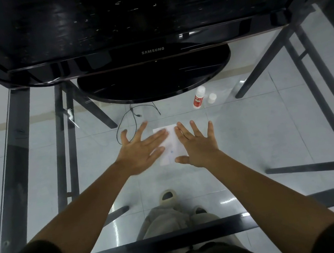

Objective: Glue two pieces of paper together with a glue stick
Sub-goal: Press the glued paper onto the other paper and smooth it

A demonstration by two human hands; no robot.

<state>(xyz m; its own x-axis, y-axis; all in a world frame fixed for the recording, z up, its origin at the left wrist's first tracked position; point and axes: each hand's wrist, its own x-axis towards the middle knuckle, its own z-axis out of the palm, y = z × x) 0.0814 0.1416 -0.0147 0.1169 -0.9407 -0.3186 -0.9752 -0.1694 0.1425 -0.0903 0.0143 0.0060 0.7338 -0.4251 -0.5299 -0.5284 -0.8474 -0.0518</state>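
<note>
Resting on a glass table over pale floor tiles, white paper lies before the monitor, both flat, spread hands pressing it; glue stick nearer the monitor.

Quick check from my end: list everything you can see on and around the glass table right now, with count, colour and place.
paper: one white patch visible, table centre, under both hands
glue stick: one, white with red label, uncapped, right of the monitor base
cap: one, white, beside the glue stick
monitor: one, black, far edge
cable: one, black, left of the paper
glass table: one, clear top, black frame
left hand: flat, open, on paper
right hand: flat, open, on paper
</note>
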